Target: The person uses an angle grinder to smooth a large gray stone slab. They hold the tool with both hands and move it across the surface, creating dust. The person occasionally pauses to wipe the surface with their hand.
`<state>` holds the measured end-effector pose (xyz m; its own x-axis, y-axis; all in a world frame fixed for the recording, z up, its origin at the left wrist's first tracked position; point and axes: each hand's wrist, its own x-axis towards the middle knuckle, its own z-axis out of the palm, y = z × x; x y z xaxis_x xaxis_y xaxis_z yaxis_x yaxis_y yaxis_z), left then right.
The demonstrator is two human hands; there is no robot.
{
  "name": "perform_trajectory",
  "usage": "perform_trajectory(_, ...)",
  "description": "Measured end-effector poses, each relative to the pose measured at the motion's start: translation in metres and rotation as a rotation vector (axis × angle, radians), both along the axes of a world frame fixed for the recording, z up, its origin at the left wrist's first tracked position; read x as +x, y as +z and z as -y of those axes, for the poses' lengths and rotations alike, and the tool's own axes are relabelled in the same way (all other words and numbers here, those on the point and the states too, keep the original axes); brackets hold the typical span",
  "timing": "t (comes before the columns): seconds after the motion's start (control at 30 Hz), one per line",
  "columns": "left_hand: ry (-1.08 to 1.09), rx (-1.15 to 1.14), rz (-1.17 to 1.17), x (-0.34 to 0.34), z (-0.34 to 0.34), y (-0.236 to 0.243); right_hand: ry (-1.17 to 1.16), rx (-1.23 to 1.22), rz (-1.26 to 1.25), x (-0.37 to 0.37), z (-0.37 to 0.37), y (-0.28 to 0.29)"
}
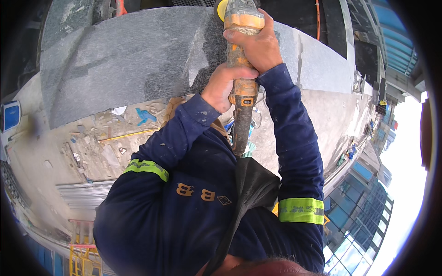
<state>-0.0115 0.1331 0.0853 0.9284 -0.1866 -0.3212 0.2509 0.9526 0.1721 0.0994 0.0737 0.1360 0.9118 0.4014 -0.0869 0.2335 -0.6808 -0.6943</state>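
Observation:
My right hand (258, 46) is closed around the upper body of a dusty yellow and black angle grinder (242, 100), just below its head at the top of the view. A yellow disc or guard (222, 10) shows beside the head, against a grey speckled panel (124, 60). My left hand (222, 85) grips the tool lower down, its thumb across the body close to my right wrist. The grinder's long dark rear end points down toward my chest, where a black cloth or bag (253, 184) hangs over my navy top.
Below the panel lies a dusty floor (73, 119) with debris, blue scraps (145, 117) and a yellow rod (124, 135). Stacked metal lengths (85, 193) and a yellow frame (83, 262) are at lower left, a blue-and-white object (11, 114) at far left. Glass buildings (354, 198) stand at right.

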Motion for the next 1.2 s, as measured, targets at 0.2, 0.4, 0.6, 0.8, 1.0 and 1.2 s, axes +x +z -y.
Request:
perform_trajectory(0.2,-0.141,-0.010,0.067,0.011,0.019,-0.021,-0.130,0.001,0.005,0.003,0.027,-0.014)
perform_trajectory(0.4,-0.173,0.017,0.063,0.012,0.021,-0.024,-0.126,0.004,0.028,0.004,0.033,-0.015)
perform_trajectory(0.6,-0.057,0.038,-0.003,0.000,0.003,-0.007,-0.011,-0.046,0.044,0.000,0.009,-0.005)
perform_trajectory(0.8,-0.029,0.003,0.003,0.001,0.005,-0.004,-0.007,-0.016,0.023,0.002,0.007,-0.004)
perform_trajectory(1.0,-0.140,-0.016,0.012,0.017,0.024,-0.005,-0.112,-0.012,0.038,0.011,0.035,-0.005)
perform_trajectory(1.2,-0.135,0.006,0.008,0.014,0.024,-0.007,-0.108,0.018,0.033,0.008,0.036,-0.008)
